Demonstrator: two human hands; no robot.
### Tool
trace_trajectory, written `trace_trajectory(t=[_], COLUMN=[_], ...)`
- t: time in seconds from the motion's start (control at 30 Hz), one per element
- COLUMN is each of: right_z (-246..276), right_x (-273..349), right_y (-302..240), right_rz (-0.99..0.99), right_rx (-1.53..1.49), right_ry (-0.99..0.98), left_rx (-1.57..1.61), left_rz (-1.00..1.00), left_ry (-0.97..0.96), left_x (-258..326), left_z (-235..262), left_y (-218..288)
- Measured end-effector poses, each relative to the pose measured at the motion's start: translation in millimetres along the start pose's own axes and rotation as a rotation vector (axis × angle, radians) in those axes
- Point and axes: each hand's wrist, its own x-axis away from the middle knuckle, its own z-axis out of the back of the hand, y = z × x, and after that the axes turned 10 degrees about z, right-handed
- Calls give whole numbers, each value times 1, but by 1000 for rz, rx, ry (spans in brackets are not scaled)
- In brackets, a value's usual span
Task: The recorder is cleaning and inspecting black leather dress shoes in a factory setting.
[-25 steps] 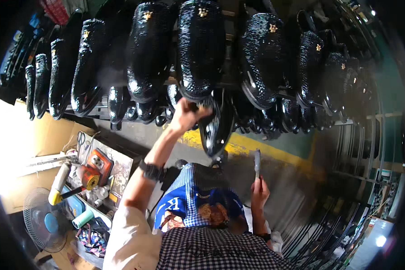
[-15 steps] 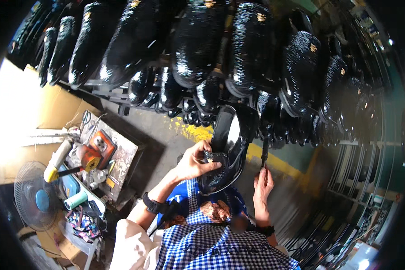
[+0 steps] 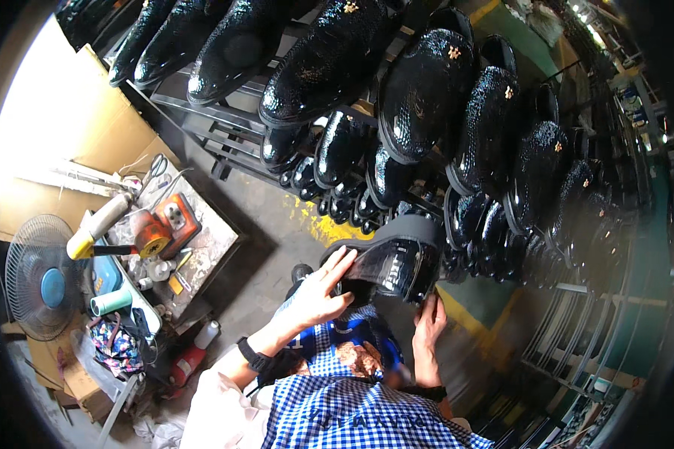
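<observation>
My left hand (image 3: 318,299) grips a glossy black shoe (image 3: 397,262) in front of my apron, fingers on top and thumb beneath. The shoe lies tilted on its side, with its dark sole edge facing up and away from me. Close by its right end is my right hand (image 3: 429,322), fingers closed in the same grip that held a slim dark tool half a second ago. Most of that tool is now hidden behind the shoe, and its kind cannot be made out.
Ahead, a metal rack (image 3: 221,120) carries rows of glossy black shoes (image 3: 427,90) with small gold ornaments. At left stand a cluttered worktable (image 3: 217,254) with an orange device (image 3: 178,217), a fan (image 3: 49,277) and a red bottle (image 3: 191,359). Metal racking (image 3: 577,322) is at right.
The shoe has turned from upright, opening showing, onto its side with the sole edge up. My left hand shifted its hold. The tool went out of sight, and my view swung right.
</observation>
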Motion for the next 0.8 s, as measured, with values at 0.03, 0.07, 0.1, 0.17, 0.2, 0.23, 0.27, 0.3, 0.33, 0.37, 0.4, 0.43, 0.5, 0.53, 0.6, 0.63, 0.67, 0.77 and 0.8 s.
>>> trace_trajectory(t=[0.03, 0.07, 0.1, 0.17, 0.2, 0.23, 0.27, 0.3, 0.33, 0.37, 0.4, 0.43, 0.5, 0.53, 0.6, 0.63, 0.67, 0.77, 0.8], right_z=[-4, -7, -9, -8, -6, -5, -6, -3, 0, 3, 3, 4, 7, 8, 4, 1, 1, -1, -1], right_x=[1, 3, 5, 6, 5, 5, 6, 7, 8, 9, 10, 10, 10, 11, 14, 13, 13, 15, 15], right_y=[-5, -10, -14, -13, -7, -3, -1, -2, -5, -8, -11, -11, -10, -11, -20, -22, -17, -12, -6], right_rz=[7, 1, -5, -23, -20, -18, -19, -20, -21, -22, -6, -8, 48, 47, 4, -18, 24, 1, 12], right_rx=[-1, -25, -50, -55, -88, -120, -165, -165, -158, -151, -167, -169, -262, -264, -189, -150, -97, -22, 15], right_ry=[-1, 22, 46, 56, 51, 48, 82, 93, 60, 23, 31, 37, 5, 10, -110, -175, -214, -255, -250], left_rx=[1, -13, -27, -23, -28, -32, -32, -137, -239, -240, -176, -113, -56, 13, 41, 38, 178, 434, 531], left_rz=[-5, 11, 26, 21, 0, -22, -26, -218, -412, -416, -432, -446, -343, -299, -240, -234, -74, 146, 222], left_ry=[5, 3, -1, -8, 10, 27, 18, 61, 104, 97, 81, 66, 7, 48, 131, 142, 128, 180, 202], left_x=[3, 4, 4, 2, 0, -2, -5, -9, -13, -15, -18, -19, -16, -18, -16, -13, -9, -1, 1], left_z=[2, 4, 5, 5, 6, 6, 6, 5, 3, 0, -4, -7, -11, -18, -23, -27, -29, -26, -23], left_y=[-2, -1, -1, -2, -1, -1, -2, -6, -9, -12, -15, -16, -10, -15, -22, -29, -31, -41, -49])
